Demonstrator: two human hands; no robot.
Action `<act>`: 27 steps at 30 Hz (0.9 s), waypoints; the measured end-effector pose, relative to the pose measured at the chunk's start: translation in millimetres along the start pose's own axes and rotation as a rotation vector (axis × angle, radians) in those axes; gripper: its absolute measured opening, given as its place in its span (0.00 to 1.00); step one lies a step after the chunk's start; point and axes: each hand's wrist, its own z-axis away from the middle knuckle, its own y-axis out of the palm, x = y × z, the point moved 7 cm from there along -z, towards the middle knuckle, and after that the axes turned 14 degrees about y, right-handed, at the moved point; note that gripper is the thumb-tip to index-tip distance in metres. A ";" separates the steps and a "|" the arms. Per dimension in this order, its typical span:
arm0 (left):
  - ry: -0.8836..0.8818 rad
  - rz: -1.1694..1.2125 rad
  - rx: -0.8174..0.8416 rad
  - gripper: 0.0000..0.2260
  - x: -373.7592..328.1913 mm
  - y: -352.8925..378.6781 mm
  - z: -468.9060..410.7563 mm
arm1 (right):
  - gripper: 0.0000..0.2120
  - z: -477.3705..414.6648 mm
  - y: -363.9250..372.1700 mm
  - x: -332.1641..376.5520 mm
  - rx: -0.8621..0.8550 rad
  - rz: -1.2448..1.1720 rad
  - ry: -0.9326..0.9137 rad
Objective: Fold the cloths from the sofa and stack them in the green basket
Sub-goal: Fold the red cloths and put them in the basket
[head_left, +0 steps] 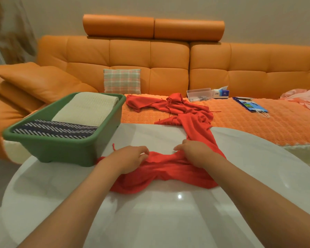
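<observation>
Two hands: left hand and right hand clutch the red cloth on the white table.
Green basket: cream cloth, striped cloth inside.

1. A plaid cushion is propped upright.
2. A clear plastic box is set just beside a tissue box.
3. A blue paper bag is laid flat on an orange knitted throw.
</observation>
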 end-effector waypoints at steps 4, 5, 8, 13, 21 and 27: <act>-0.046 -0.092 0.126 0.20 8.1 5.6 2.2 | 0.10 -6.7 -25.4 -12.3 -0.215 -0.042 0.113; -0.050 -0.116 0.115 0.19 7.8 7.0 -1.4 | 0.10 -8.1 -32.0 -17.7 -0.263 -0.110 0.167; -0.079 -0.232 -0.083 0.09 8.4 -5.1 -19.1 | 0.08 -15.9 -48.2 -40.2 -0.354 -0.563 0.371; -0.272 0.167 -0.593 0.06 41.6 -33.3 -28.8 | 0.19 -26.4 -54.0 -44.3 -0.341 -0.964 0.395; 0.122 -0.033 -0.292 0.19 2.6 -1.5 -40.7 | 0.26 -13.4 -21.8 -5.4 -0.104 -0.529 -0.015; 0.132 -0.048 -0.064 0.12 -11.6 2.8 -12.6 | 0.20 25.4 2.5 34.0 0.029 -0.371 -0.249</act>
